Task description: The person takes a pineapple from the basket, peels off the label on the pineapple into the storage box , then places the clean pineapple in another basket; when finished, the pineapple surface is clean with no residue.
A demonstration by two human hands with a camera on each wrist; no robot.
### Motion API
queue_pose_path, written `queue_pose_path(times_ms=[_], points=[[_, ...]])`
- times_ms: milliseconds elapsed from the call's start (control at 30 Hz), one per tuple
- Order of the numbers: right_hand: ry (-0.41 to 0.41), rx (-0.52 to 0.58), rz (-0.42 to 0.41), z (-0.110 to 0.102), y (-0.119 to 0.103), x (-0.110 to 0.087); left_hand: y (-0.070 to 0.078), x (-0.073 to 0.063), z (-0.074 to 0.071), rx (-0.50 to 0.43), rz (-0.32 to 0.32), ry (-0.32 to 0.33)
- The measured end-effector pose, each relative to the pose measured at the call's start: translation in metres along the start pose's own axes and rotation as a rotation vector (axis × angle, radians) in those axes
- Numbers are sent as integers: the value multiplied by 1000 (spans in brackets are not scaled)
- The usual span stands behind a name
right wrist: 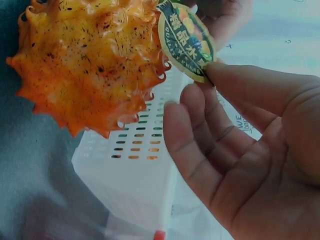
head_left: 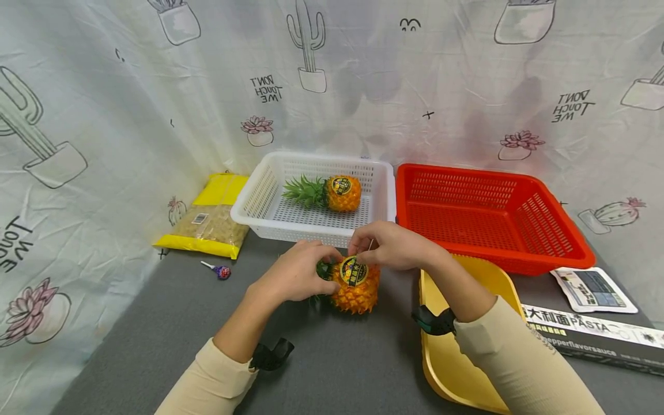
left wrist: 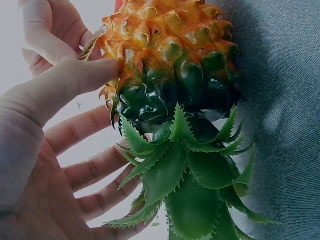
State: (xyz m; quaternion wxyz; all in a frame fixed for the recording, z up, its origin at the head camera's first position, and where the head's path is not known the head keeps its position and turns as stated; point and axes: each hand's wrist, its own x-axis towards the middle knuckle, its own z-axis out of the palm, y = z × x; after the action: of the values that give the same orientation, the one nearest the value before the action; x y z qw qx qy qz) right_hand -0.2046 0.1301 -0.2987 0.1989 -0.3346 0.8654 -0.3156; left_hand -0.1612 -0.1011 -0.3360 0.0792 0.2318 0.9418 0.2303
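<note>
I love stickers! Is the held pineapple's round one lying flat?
No, the sticker sticks out from the pineapple; the right hand pinches its edge.

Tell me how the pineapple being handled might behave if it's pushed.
The pineapple would probably roll, since it looks rounded. Its leafy crown, spreading from one end, would likely make that roll uneven. The knobbly skin suggests it may resist slipping.

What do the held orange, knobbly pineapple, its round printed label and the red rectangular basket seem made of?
Held pineapple: probably glossy plastic, given bright highlights. Round label: likely printed paper or film, thin-edged; gloss unclear. Red basket: seemingly smooth plastic, with regular holes.
</note>
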Motion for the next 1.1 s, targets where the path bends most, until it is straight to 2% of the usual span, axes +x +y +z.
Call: queue_pose_path(times_ms=[267, 500, 967, 1100], points=[[-13, 105, 64, -12, 0, -15, 0, 2, 0, -1, 6, -7], [-46, 201, 121, -18, 10, -32, -1, 2, 1, -9, -7, -11], [-14, 186, 181, -32, 34, -78, -4, -1, 3, -30, -2, -11], [-37, 212, 185, -34, 46, -90, -4, -2, 2, -36, 3, -1]])
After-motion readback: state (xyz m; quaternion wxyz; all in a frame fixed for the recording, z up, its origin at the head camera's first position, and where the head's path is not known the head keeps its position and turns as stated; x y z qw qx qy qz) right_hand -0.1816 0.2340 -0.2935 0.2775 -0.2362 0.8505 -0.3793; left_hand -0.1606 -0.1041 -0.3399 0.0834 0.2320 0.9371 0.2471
